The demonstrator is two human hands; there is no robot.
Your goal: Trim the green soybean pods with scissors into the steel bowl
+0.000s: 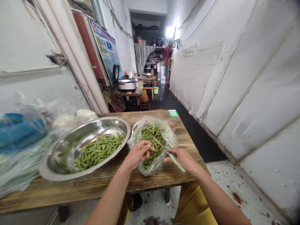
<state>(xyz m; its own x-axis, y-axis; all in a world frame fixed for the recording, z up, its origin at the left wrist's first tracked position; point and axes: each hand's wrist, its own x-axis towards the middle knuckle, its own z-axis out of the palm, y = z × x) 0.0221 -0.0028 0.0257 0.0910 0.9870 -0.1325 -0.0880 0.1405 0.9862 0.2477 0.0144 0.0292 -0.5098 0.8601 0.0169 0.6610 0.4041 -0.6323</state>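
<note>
My left hand [138,154] pinches a green edamame pod [152,148] above an open clear plastic bag [172,137]. More edamame pods [152,132] fill the bag. Just right of it, my right hand [181,158] is closed around a pair of scissors [176,162] with pale green handles. The blades point up and left over the pods, close to my left fingers. To the left stands a large oval steel basin [70,137], with a heap of edamame pods [100,151] inside.
Plastic bags [21,137] with blue and green contents crowd the table's left end. A green QR card [173,113] lies at the far right corner of the wooden table [164,181]. Beyond, a rice cooker [126,84] with its lid up sits on another table. A white wall runs along the right.
</note>
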